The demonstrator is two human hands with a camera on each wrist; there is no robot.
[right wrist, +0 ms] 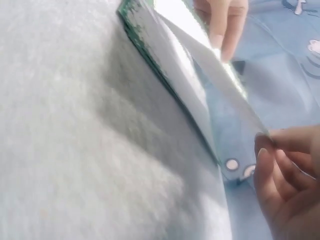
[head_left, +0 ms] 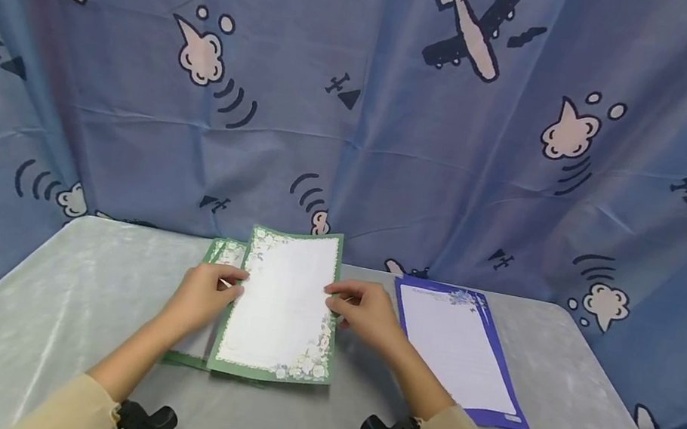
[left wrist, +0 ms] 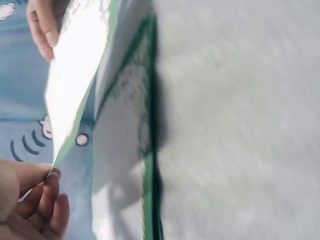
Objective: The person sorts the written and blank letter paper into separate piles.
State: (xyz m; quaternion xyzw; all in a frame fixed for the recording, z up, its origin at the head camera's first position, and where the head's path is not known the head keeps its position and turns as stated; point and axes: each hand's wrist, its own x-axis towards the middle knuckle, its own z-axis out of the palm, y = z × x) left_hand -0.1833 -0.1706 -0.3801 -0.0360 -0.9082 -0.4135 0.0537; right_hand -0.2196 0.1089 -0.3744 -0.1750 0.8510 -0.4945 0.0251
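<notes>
Both hands hold up one sheet of green-bordered, flower-printed paper. My left hand pinches its left edge between thumb and fingers. The opposite edge is pinched by my right hand. Behind and below the raised sheet, a stack of the same green-bordered sheets lies on the table, partly hidden by it. In the left wrist view the stack lies flat, and the held sheet is tilted above it. The right wrist view shows a gap between the lifted sheet and the stack.
A stack of purple-bordered paper lies on the right of the grey-white table. A blue curtain printed with airplanes and clouds hangs along the table's back edge. Black wrist devices sit at both sleeve cuffs.
</notes>
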